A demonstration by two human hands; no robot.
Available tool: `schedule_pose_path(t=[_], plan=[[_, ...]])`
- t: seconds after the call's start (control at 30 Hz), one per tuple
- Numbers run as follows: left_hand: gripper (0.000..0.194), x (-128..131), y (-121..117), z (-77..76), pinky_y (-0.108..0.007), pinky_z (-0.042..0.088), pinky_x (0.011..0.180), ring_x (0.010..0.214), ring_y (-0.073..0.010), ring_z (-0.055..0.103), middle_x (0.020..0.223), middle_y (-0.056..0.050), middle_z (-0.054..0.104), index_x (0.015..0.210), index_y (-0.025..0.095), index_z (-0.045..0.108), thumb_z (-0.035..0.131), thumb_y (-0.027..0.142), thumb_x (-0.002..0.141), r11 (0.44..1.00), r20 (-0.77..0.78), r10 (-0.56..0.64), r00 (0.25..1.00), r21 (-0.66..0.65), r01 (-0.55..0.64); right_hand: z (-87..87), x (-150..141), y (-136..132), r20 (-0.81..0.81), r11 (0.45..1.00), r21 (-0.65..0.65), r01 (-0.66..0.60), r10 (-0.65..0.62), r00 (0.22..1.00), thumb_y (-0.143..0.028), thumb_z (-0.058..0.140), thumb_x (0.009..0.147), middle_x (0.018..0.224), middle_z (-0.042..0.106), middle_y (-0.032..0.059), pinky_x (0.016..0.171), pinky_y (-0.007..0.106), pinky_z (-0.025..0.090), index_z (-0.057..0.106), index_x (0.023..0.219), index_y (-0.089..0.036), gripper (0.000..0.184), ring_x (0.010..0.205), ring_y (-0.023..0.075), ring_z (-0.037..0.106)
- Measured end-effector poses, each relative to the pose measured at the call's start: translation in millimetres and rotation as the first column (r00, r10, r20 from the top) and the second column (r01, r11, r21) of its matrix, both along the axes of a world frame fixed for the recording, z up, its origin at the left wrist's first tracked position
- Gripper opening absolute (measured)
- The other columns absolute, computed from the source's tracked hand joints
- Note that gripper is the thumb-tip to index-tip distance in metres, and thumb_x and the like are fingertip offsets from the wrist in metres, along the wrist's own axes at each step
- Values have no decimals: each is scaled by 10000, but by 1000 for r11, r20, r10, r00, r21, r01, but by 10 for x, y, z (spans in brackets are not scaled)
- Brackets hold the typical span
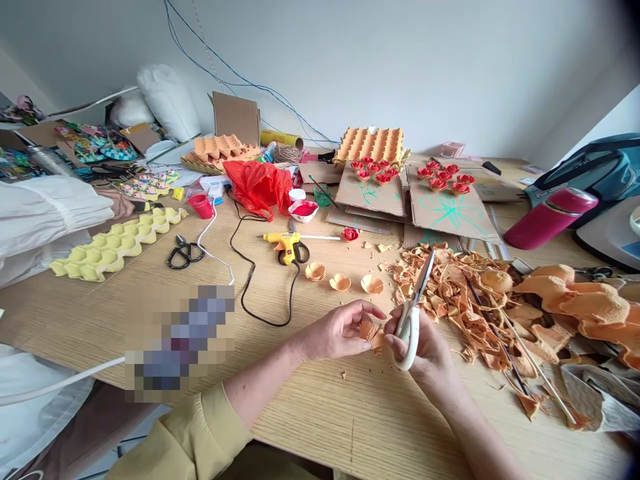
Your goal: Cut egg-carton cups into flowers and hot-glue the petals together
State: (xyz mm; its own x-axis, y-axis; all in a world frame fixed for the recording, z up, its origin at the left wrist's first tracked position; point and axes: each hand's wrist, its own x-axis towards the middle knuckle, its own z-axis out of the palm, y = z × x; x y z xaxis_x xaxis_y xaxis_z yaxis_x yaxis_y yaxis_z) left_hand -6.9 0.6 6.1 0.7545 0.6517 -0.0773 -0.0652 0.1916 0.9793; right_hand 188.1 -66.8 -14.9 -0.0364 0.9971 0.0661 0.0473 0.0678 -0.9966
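Cut cups (340, 283) set out in a row, another orange egg-carton piece (371, 335) in hand, looks partway cut.

Left hand (336, 335) fingers pinch the piece just above the table (350, 417); right hand (425, 350) fingers wrap white-handled scissors (412, 323), blades up, off the piece. Apparently done: red flowers (440, 179) on cardboard sheets (473, 223). Likely remaining: finish this piece, colour and assemble the bare cups. More egg carton (580, 300) sits right, beside the scrap pile (440, 283).

no readable text, brands or numbers, green strokes (449, 211) on cardboard (419, 202) forming no legible characters
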Motion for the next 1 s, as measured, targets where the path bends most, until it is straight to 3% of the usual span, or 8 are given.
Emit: schedule_pose_path(t=[0.2,0.4,0.6,1.0], plan=[[455,11,16,-22,-233,444,680,729,-102,520,799,23,520,1156,183,589,796,285,764,998,102,43,994,-55,-38,6,-2,-5,-22,999,-23,30,-31,999,-354,765,835,917,589,13,599,258,404,522,1148,-267,405,770,168,523],[585,34,14,-70,-233,484,615,778,-137,585,915,-40,598,1273,173,541,772,433,803,989,133,61,989,-144,-42,43,-45,-2,-132,998,-61,33,-41,990,-340,813,786,866,585,-23,595,238,425,552,1120,-282,429,712,138,512],[700,95,-33,-173,-297,496,871,940,-156,650,1037,-39,672,1254,226,541,904,233,656,966,181,80,980,-257,-31,50,-94,-3,-88,993,-7,117,-118,989,-381,809,781,890,591,-7,621,254,450,542,1105,-270,434,753,159,538],[641,147,-50,-245,-319,484,893,963,-195,681,992,-41,704,1213,228,562,896,285,669,963,160,211,964,-204,-177,-27,-120,-24,53,991,90,103,-108,993,-328,739,860,925,553,-3,690,270,447,512,1091,-271,329,806,162,530]])
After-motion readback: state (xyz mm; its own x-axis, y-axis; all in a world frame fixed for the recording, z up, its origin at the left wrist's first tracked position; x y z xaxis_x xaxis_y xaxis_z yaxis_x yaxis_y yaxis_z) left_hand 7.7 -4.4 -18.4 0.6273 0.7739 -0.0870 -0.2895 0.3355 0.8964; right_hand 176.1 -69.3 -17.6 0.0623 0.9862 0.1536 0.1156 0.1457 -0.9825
